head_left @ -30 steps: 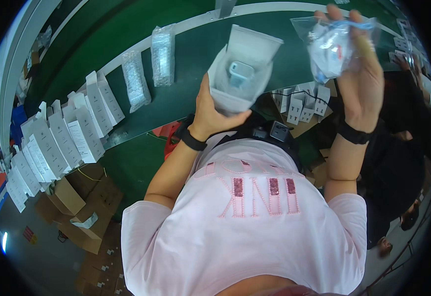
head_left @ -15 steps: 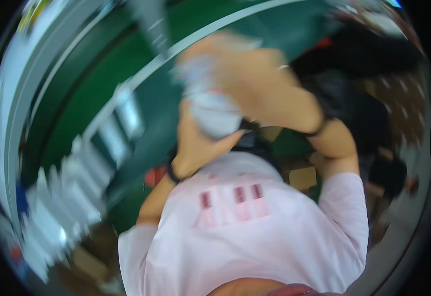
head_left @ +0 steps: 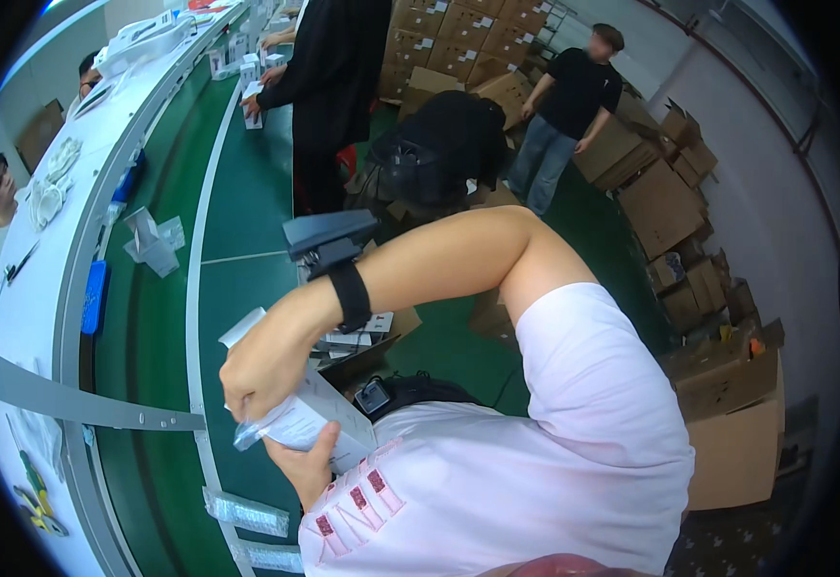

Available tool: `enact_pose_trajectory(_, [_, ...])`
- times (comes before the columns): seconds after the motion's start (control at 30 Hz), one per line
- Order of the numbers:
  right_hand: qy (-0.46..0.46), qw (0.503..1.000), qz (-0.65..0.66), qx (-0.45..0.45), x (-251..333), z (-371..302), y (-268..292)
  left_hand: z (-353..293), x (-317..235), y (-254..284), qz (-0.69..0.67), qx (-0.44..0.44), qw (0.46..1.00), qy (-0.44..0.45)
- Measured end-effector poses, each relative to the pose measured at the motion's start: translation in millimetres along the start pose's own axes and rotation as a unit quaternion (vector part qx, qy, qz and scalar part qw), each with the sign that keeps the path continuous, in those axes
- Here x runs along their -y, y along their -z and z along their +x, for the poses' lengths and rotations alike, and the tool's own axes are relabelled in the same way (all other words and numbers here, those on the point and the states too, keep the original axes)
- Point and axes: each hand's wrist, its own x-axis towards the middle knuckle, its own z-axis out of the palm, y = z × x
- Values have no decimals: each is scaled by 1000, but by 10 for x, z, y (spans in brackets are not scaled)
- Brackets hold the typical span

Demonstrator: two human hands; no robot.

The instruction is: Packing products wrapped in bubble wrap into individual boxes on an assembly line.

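Note:
My left hand (head_left: pixel 307 466) is wrapped around a white cardboard box (head_left: pixel 348 415) with fine print, tilted close against my shirt. One upright flap (head_left: pixel 243 325) stands by its open end. Across it reaches my right arm, wearing a black wrist strap with a dark device (head_left: pixel 332 240). My right hand (head_left: pixel 268 365) is bent over the open end, its fingers closed on a see-through plastic bag (head_left: pixel 264 428) at the box's mouth. What the bag contains cannot be made out, and some fingertips are hidden.
A green conveyor (head_left: pixel 151 394) runs along my left, with an open white box (head_left: pixel 154 240) and a blue tray (head_left: pixel 95 298) beyond. Bubble-wrap pouches (head_left: pixel 247 513) lie near me. A grey metal bar (head_left: pixel 84 399) crosses the belt. Co-workers stand ahead; cartons (head_left: pixel 737 413) line the right.
The view has swung and sharpened from a blur. Both hands were together around a white object ahead of me; now the box is lower left and my right hand is over its open end.

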Motion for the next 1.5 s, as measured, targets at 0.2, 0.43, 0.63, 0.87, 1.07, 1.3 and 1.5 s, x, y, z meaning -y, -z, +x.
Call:
enact_pose_trajectory(0.2, [-65,986,24,-152,-332,-94,-345,49,82,-43,-48,37,998,36])
enact_pose_trajectory(0.43, [-61,989,-137,17,-48,163,-167,-6,180,-8,-6,-2,999,-53])
enact_pose_trajectory(0.63, [-78,856,313,405,18,225,161,-179,98,144,129,-10,990,-52])
enact_pose_trajectory(0.87, [60,940,114,317,155,360,35,-214,-180,143,130,-55,977,-157])
enact_pose_trajectory(1.07, [-65,951,188,-236,-109,-82,-31,-295,-193,331,61,-156,960,-226])
enact_pose_trajectory(1.3, [-92,817,566,-56,-268,325,-726,-374,-103,376,164,-146,967,-131])
enact_pose_trajectory(1.5, [119,953,242,-137,-341,337,-760,-411,53,398,183,-192,953,-148])
